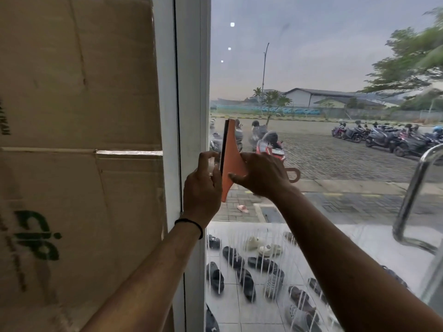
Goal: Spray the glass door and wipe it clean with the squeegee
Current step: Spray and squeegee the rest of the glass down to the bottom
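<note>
Both hands clamp the orange squeegee, held upright against the glass door: right hand on its handle, left hand at the blade (box print unreadable).

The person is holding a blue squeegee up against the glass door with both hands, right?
Not quite: the squeegee is orange, not blue, as the head view shows. The rest holds: the left hand and right hand both hold it up against the glass door.
</note>
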Tool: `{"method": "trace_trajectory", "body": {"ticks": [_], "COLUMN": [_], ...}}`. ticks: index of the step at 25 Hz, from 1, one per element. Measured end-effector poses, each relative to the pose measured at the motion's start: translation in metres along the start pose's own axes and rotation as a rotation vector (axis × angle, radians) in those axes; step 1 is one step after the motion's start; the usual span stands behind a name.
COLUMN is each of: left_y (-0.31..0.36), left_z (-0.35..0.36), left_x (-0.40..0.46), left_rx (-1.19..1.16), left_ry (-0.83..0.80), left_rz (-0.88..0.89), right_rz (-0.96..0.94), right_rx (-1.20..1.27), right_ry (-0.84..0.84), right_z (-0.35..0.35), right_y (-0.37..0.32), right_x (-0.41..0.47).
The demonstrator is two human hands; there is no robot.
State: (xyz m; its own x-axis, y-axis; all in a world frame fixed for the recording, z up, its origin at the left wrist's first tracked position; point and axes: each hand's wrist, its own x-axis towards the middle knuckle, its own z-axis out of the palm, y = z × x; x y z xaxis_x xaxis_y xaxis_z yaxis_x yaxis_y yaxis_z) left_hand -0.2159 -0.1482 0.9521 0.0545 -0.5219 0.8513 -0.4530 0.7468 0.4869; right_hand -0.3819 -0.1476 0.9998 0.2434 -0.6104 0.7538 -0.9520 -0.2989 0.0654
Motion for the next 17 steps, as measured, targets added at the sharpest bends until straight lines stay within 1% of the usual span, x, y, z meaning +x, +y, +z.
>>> {"method": "trace_trajectory", "body": {"ticks": [4,10,13,17], "left_y": [0.002,0.011,0.014,0.014], "left_z": [0.003,0.009,0.011,0.009], "left_x": [-0.004,-0.006,-0.004,-0.007], "left_rx": [0.021,0.016,0.029,0.032], "left_ry": [0.019,-0.021,0.015,0.046], "left_rz": [-0.009,0.017,0.026,0.020], "right_rz": [-0.014,0.026,0.051,-0.015], "right_rx": [0.018,0.035,0.038,0.040], "right_ry": [-0.011,-0.027,-0.036,-0.066], "right_z": [-0.005,-0.008,-0.011,-0.012], "right_y": [0.016,0.031,0.039,0.033], "right_x": [-0.007,-0.016,-0.021,-0.016]}}
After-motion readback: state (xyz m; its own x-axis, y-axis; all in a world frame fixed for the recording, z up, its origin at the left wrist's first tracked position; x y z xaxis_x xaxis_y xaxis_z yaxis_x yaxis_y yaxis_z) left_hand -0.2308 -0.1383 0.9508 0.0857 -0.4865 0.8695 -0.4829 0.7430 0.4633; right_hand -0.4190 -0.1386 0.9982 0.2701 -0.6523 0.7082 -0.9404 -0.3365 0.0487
